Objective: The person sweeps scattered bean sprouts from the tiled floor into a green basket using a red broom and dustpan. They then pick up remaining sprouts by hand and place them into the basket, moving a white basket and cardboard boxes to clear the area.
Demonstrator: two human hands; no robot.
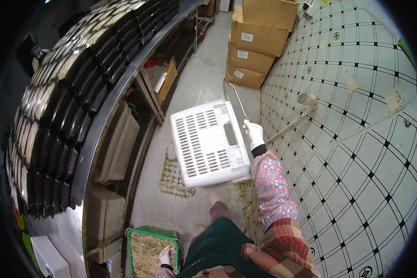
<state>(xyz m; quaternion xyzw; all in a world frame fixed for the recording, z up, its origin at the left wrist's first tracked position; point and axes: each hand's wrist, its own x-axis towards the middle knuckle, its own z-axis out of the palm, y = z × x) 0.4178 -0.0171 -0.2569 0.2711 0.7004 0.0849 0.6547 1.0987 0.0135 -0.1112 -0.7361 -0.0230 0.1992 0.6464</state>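
A white slotted plastic basket [204, 143] is tipped up, its slotted face toward me, over the floor ahead. My right hand [254, 133], in a white glove, is closed around the bent metal handle [236, 99] on its right side. At the lower left stands a green basket [146, 229] full of dry, straw-like strands [146, 252]. My left hand [166, 256], also gloved, is at its right rim with fingers curled; it appears to grip the rim, though the fingertips are partly hidden.
Greenish scraps [171, 178] lie in a grid pattern on the floor. Stacks of black trays [74, 111] fill the metal table [141, 55] on the left, with crates [118, 143] beneath. Cardboard boxes [255, 39] are stacked against the patterned wall [347, 139], where a long-handled tool [294, 121] leans.
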